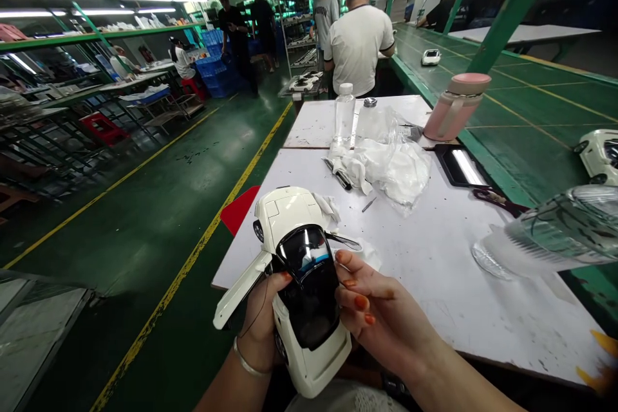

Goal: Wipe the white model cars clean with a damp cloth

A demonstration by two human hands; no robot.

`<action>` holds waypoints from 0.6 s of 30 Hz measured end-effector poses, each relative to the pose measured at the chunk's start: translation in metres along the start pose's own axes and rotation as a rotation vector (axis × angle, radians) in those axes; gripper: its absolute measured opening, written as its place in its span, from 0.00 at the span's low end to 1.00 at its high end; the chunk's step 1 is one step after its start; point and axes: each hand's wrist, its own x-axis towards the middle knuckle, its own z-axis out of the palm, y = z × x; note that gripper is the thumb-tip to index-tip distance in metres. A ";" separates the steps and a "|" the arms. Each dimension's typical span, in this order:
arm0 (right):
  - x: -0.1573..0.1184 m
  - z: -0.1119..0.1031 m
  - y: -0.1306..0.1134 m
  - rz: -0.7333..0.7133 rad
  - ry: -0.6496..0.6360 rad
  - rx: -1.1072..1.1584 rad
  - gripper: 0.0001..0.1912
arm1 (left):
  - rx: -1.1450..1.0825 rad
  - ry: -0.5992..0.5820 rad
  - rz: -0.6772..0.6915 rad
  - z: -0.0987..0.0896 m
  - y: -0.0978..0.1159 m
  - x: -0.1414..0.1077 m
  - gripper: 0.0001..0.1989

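A cream-white model car [290,211] with a black roof and dark windscreen is held up at the table's near left edge. Its left-side door [241,286] stands swung out, and the opposite door [345,242] is open too. My left hand [263,309] grips the car's left side, thumb at the door opening and the other fingers hidden beneath. On the right side, my right hand [371,299] has its fingers curled against the roof edge by the open door. Whether a small part is pinched there I cannot make out.
White cloth and clear plastic bags [396,167] lie on the white table [425,264]. Around them are a clear bottle [344,112], a pink flask [456,109], a tablet [461,166] and a large water bottle [555,232]. Another model car [601,154] sits on the green conveyor [526,109]. A person [360,45] works ahead.
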 end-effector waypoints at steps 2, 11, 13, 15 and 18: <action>-0.001 0.001 0.002 -0.031 0.038 0.028 0.18 | -0.004 0.053 0.035 0.001 -0.001 -0.001 0.07; -0.001 -0.003 0.000 -0.088 0.256 -0.100 0.17 | -0.006 0.001 0.010 0.004 -0.004 -0.002 0.10; -0.001 -0.006 0.000 -0.133 0.310 -0.200 0.17 | -0.008 -0.037 -0.027 0.006 0.000 -0.001 0.13; -0.005 -0.011 -0.002 -0.212 0.358 -0.325 0.16 | -0.051 -0.069 -0.064 0.010 0.005 0.000 0.20; -0.014 -0.024 -0.010 -0.463 0.427 -0.604 0.13 | -0.114 -0.113 -0.074 0.014 0.011 0.000 0.34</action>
